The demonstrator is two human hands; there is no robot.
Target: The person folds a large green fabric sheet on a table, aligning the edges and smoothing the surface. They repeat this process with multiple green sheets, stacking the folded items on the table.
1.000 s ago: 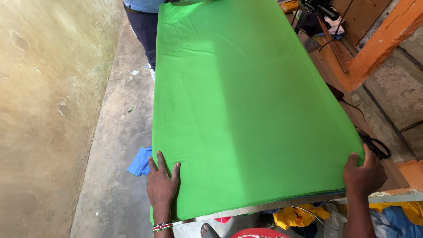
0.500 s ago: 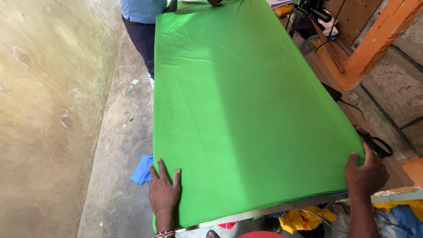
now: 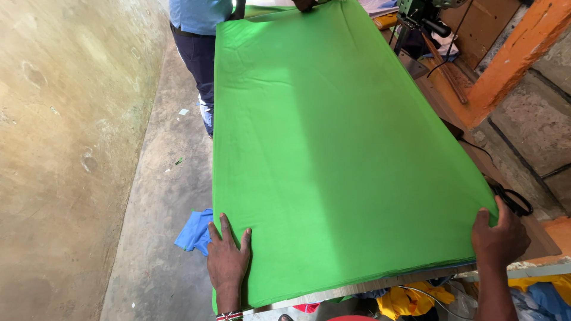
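A large bright green cloth (image 3: 333, 148) lies spread flat over a long table and covers nearly all of it. My left hand (image 3: 228, 258) presses flat on the cloth's near left corner, fingers spread. My right hand (image 3: 499, 235) grips the near right corner at the edge. At the far end another person in a blue shirt (image 3: 199, 15) and dark trousers stands by the table, with a hand (image 3: 304, 5) on the cloth's far edge.
A wooden table edge (image 3: 357, 288) shows under the cloth. Black scissors (image 3: 513, 199) lie on the table by my right hand. A blue cloth (image 3: 193, 232) lies on the concrete floor at left. A sewing machine (image 3: 422, 15) stands far right, beside an orange beam (image 3: 511, 56).
The view has tilted so the far person shows more. My hands stay at the near corners of the green cloth, which looks smoother and pulled a little nearer.
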